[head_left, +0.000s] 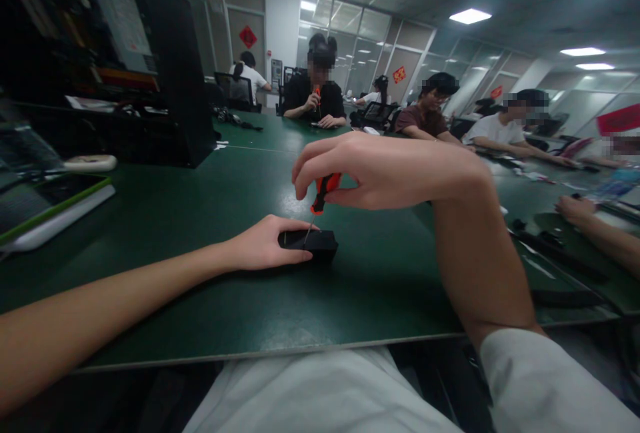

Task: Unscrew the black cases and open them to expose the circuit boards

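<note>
A small black box-shaped block [326, 246] lies on the green table. My left hand [265, 243] grips it from the left, thumb on the near side and fingers on the far side. Above it, my right hand [350, 166] is bent at the wrist and has its fingers closed around the orange and black handle of a screwdriver [318, 205]. The thin shaft slants down to the top of the block, between the thumb and fingers of my left hand. Whether the tip sits in a screw is too small to tell.
The green table [240, 313] has its near edge just before my lap. An open black computer case [175, 66] stands at the back left, near a green-edged device [60, 206]. Co-workers sit across and to the right; one person's hand [575, 210] rests at the right.
</note>
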Motion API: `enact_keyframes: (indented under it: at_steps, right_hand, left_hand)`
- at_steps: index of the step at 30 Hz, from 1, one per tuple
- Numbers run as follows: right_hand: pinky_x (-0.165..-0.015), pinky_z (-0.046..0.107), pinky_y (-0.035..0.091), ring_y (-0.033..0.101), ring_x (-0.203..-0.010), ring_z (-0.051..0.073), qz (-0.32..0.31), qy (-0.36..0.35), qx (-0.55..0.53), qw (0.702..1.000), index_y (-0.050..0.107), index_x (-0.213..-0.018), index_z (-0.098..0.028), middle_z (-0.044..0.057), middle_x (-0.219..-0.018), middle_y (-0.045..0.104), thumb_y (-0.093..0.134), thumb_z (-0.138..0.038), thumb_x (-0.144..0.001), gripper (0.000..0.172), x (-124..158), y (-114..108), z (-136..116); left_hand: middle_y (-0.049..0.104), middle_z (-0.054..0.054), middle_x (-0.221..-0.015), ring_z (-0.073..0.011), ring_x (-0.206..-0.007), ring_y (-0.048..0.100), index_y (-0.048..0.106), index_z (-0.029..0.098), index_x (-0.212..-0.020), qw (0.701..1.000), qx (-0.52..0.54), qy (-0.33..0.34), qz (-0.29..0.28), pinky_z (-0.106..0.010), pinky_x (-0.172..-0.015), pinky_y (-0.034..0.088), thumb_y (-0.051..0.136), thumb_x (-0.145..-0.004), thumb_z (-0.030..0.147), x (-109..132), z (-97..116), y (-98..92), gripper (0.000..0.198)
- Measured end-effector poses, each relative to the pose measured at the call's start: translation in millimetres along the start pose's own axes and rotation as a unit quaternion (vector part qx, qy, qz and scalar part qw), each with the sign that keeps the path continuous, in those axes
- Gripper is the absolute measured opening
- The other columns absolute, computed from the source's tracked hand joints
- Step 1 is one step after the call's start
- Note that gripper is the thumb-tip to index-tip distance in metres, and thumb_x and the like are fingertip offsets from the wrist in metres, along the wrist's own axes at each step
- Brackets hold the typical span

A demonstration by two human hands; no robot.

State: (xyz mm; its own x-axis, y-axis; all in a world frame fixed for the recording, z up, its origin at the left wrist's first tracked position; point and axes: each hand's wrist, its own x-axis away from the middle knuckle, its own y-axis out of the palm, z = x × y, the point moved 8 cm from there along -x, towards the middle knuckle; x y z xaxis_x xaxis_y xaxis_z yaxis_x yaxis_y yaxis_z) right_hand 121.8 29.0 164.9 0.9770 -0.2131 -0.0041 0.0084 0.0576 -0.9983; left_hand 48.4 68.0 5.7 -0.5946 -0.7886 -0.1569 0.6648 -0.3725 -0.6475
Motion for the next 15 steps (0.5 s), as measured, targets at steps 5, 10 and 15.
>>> enact_keyframes:
  at_steps: [5,10,15]
  right_hand:
    - [-0.068,0.021,0.042,0.060,-0.079,0.008,-0.016,0.062,0.020,0.998,0.073,-0.101,-0.018,-0.001,-0.096,0.070,0.060,-0.021,-0.089,0.018,7,5,13]
    - [-0.060,0.016,0.040,0.058,-0.068,0.003,-0.116,0.130,-0.038,0.984,0.076,-0.101,-0.025,-0.006,-0.092,0.073,0.061,-0.020,-0.088,0.020,19,18,21]
    - [-0.057,0.017,0.037,0.054,-0.063,0.003,-0.086,0.194,-0.032,0.977,0.077,-0.092,-0.020,-0.003,-0.082,0.071,0.061,-0.026,-0.089,0.017,43,5,30]
  left_hand:
    - [0.074,-0.005,-0.119,-0.0257,-0.105,0.069,0.067,0.021,-0.130,0.999,-0.020,0.039,-0.013,-0.033,-0.093,0.049,0.072,-0.085,0.043,-1,5,-5.0,0.050]
    - [0.075,-0.005,-0.119,-0.0251,-0.107,0.069,0.069,0.021,-0.127,0.991,-0.054,0.103,-0.065,-0.031,-0.092,0.050,0.070,-0.086,0.035,3,9,-11.7,0.043]
    - [0.072,-0.007,-0.124,-0.0245,-0.110,0.068,0.066,0.019,-0.130,0.992,-0.074,0.099,-0.007,-0.031,-0.093,0.050,0.072,-0.085,0.037,5,10,-13.6,0.049]
